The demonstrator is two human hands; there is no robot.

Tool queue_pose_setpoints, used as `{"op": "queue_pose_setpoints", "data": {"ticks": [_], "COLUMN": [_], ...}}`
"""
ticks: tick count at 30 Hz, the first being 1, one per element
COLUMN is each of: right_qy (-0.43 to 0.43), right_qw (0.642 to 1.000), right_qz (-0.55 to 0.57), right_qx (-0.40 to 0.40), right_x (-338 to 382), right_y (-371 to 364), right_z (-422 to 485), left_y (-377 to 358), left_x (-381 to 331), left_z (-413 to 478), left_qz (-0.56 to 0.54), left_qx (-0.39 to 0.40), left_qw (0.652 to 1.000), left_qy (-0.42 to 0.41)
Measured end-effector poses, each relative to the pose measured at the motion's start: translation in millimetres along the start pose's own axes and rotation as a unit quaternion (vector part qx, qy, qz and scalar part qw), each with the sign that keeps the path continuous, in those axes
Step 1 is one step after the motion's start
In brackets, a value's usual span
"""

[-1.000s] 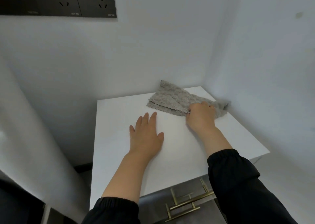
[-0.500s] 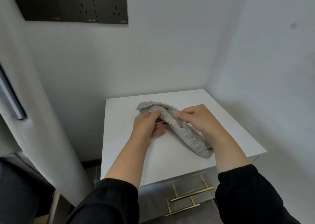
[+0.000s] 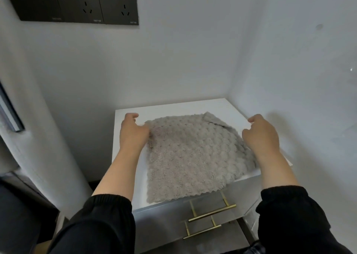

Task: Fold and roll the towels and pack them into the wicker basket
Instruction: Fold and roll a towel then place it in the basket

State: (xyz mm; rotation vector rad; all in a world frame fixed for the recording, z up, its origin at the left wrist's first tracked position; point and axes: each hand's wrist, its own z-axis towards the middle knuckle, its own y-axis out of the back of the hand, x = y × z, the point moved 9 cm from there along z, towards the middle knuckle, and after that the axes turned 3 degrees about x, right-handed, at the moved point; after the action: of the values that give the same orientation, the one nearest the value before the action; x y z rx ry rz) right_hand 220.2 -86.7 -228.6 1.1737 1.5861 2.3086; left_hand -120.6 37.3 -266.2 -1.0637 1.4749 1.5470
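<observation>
On the white bench (image 3: 173, 108), near its left edge, the left hand (image 3: 133, 133) has curled fingers and pinches the far-left corner of the grey towel (image 3: 189, 157); the cloth puckers toward the grip. Right hand (image 3: 260, 136) is over the bench's right side, fingers curled, thumb apart from index. The towel's right edge runs under its palm and bunches there; whether it is gripped cannot be told. Hands well apart, one at each side of the towel. Towel lies spread across the bench top: bubble texture, scalloped hem, far-right corner folded back on itself. Its near edge overhangs the bench front, above two brass drawer handles (image 3: 212, 213). Dark socket panel (image 3: 87, 2) on the wall above the bench
</observation>
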Motion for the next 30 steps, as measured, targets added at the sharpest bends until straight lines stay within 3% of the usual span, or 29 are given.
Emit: {"op": "queue_pose_setpoints", "data": {"ticks": [3,6,8,11,17,19,22,26,28,30], "right_qy": [0.112,0.175,0.177,0.141,-0.023,-0.074,-0.087,-0.049,-0.087,-0.127], "right_qw": [0.993,0.968,0.951,0.952,0.969,0.966,0.958,0.963,0.937,0.93], "right_qz": [0.029,0.002,-0.082,-0.11,-0.141,-0.134,-0.103,0.085,0.26,0.283], "right_qx": [0.031,0.179,0.239,0.25,0.201,0.208,0.253,0.253,0.214,0.199], "right_x": [37,61,58,44,-14,-35,-46,-33,-34,-46], "right_y": [-11,-47,-66,-67,-35,-23,-18,-17,-12,-13], "right_z": [-10,-27,-34,-32,-16,-19,-32,-44,-40,-37], "left_y": [-22,-64,-84,-91,-84,-86,-86,-86,-86,-84], "left_x": [-37,-39,-22,4,10,11,9,7,6,4], "left_z": [-17,-37,-43,-37,-27,-28,-30,-32,-33,-34], "left_qz": [0.117,0.226,0.321,0.43,0.449,0.45,0.45,0.45,0.448,0.446], "left_qx": [0.055,0.182,0.251,0.286,0.273,0.27,0.262,0.249,0.245,0.238], "left_qw": [0.98,0.929,0.88,0.83,0.829,0.829,0.833,0.836,0.839,0.842], "left_qy": [-0.152,-0.23,-0.242,-0.211,-0.192,-0.191,-0.189,-0.188,-0.188,-0.186]}}
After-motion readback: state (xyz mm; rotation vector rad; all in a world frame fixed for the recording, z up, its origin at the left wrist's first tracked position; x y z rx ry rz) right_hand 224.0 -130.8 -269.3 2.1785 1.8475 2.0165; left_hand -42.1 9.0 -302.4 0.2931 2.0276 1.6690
